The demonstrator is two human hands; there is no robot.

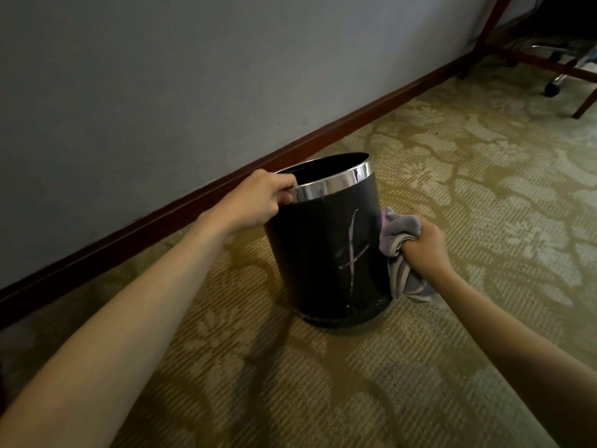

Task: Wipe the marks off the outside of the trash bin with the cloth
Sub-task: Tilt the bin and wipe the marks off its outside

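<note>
Beside bin [323, 253], cloth [399, 232] bunched in right hand [423, 248] grip.

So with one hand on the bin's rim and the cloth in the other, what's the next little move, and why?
Probably slide the right hand leftward so the cloth lands on the pale mark. The cloth sits at the trash bin's right side, the mark is still plainly there on the front, and the left hand grips the rim to steady it.

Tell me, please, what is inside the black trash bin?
The trash bin is open at the top, and only its dark inner wall below the metal rim shows. No rubbish is visible there; the bottom is hidden by the front wall.
</note>
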